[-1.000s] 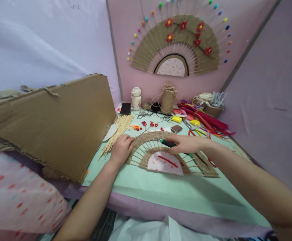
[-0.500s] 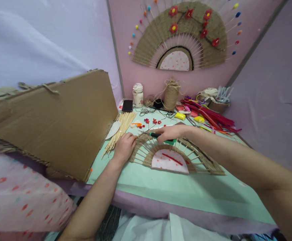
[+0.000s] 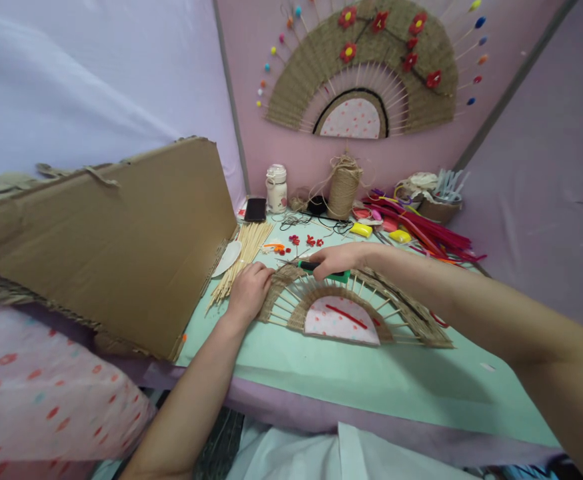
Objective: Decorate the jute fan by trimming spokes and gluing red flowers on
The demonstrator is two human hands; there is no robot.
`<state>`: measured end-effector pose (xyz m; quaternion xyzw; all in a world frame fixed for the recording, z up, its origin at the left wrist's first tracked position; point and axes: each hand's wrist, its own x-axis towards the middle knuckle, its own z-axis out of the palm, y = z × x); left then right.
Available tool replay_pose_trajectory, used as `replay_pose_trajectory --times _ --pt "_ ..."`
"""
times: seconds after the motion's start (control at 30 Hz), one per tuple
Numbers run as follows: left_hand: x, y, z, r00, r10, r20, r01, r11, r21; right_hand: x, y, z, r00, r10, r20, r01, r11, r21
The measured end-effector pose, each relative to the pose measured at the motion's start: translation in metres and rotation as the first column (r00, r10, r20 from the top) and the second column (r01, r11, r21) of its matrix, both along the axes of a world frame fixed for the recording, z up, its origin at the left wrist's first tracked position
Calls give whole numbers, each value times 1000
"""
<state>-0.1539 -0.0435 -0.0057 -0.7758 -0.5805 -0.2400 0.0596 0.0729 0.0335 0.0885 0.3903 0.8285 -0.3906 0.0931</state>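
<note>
A half-round jute fan with stick ribs and a pink dotted centre lies flat on the mint green table. My left hand rests curled on the fan's left end, pressing it down. My right hand is closed round a black and green pen-like tool, held over the fan's top left rim with its tip pointing left. A short red strip lies on the pink centre.
A big cardboard sheet leans at the left. Bamboo sticks lie beside it. At the back stand a twine spool, a white jar, a phone, red pipe cleaners and yellow clay. A finished fan hangs on the wall.
My right hand has slid the tool from the fan's middle up and left to its top left rim. The left hand stays on the fan's left end. The view has tilted slightly.
</note>
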Motion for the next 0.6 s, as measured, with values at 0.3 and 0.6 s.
replay_pose_trajectory --times 0.3,0.6 --pt "1 1 -2 1000 -17 -18 17 1000 -9 2 0 4 998 38 58 -35 998 -43" --pt "5 6 -8 999 -22 -45 19 999 -45 1 9 -12 990 102 97 -109 991 76"
